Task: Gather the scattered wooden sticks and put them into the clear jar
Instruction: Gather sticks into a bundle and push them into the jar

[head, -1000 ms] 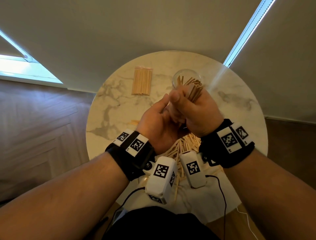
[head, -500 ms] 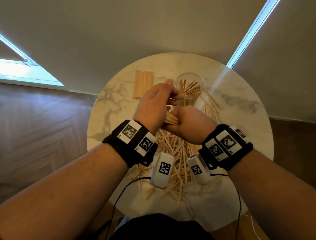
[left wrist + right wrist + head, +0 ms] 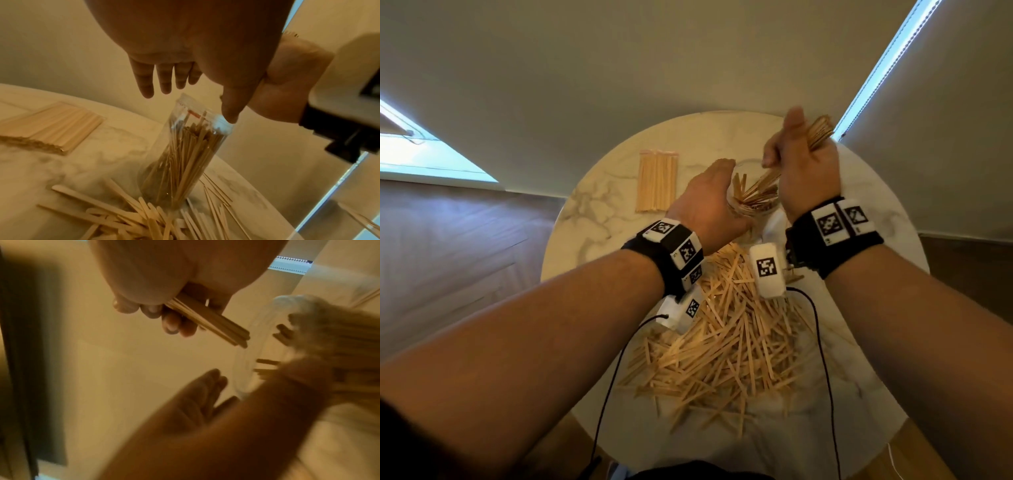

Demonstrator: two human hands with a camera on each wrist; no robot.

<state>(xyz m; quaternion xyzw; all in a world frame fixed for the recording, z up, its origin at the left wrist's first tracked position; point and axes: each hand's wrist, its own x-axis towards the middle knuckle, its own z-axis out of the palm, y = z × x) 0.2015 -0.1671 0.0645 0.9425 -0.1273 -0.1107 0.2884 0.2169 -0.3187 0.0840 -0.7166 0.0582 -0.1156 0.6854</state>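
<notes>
A clear jar (image 3: 755, 205) (image 3: 185, 154), part-filled with wooden sticks, stands upright at the back of the round marble table (image 3: 599, 219). My right hand (image 3: 791, 154) (image 3: 174, 318) grips a bundle of sticks (image 3: 820, 132) (image 3: 209, 318) above the jar's right side, its lower ends slanting down toward the mouth. My left hand (image 3: 715, 185) (image 3: 164, 81) is flat beside the jar's left, fingers straight, thumb (image 3: 229, 112) at the rim. A big pile of scattered sticks (image 3: 726, 349) (image 3: 144, 219) lies in front of the jar.
A neat flat pack of sticks (image 3: 656, 181) (image 3: 51, 125) lies at the back left of the table. A few thin sticks (image 3: 216, 191) lie to the jar's right. Two black cables (image 3: 822, 342) run over the near table edge. Wood floor surrounds the table.
My right hand has lifted its bundle from in front of the jar to above its mouth. My left hand has let go and opened beside the jar.
</notes>
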